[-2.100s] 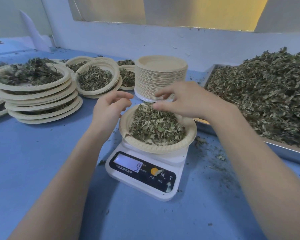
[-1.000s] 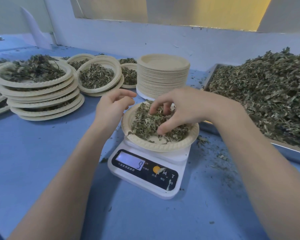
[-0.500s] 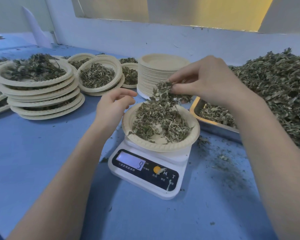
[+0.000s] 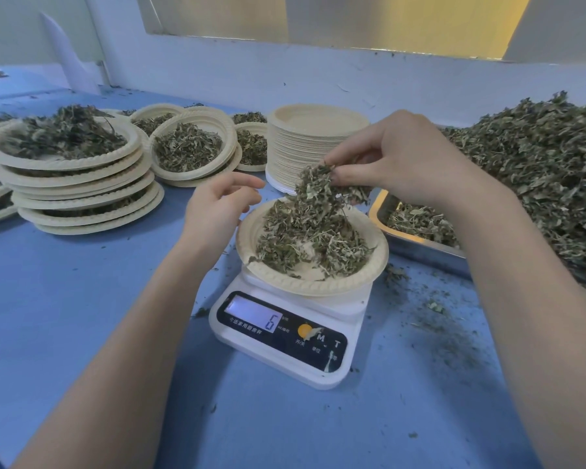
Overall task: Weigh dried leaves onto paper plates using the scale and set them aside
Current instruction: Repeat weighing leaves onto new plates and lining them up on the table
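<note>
A white digital scale (image 4: pixel 285 336) stands on the blue table, its display reading 6. On it sits a paper plate (image 4: pixel 315 282) holding dried leaves (image 4: pixel 305 238). My right hand (image 4: pixel 396 157) pinches a clump of dried leaves (image 4: pixel 315 186) lifted above the plate's far edge, strands still trailing to the pile. My left hand (image 4: pixel 217 211) hovers beside the plate's left rim with fingers loosely curled, holding nothing.
A metal tray (image 4: pixel 410 248) heaped with dried leaves (image 4: pixel 538 174) lies to the right. A stack of empty paper plates (image 4: pixel 312 140) stands behind the scale. Filled plates are stacked at left (image 4: pixel 78 184) and behind (image 4: pixel 190 147). Leaf crumbs scatter right of the scale.
My right hand dug into the leaves on the plate, then lifted a clump up. The display dropped from 9 to 6. My left hand stayed beside the plate.
</note>
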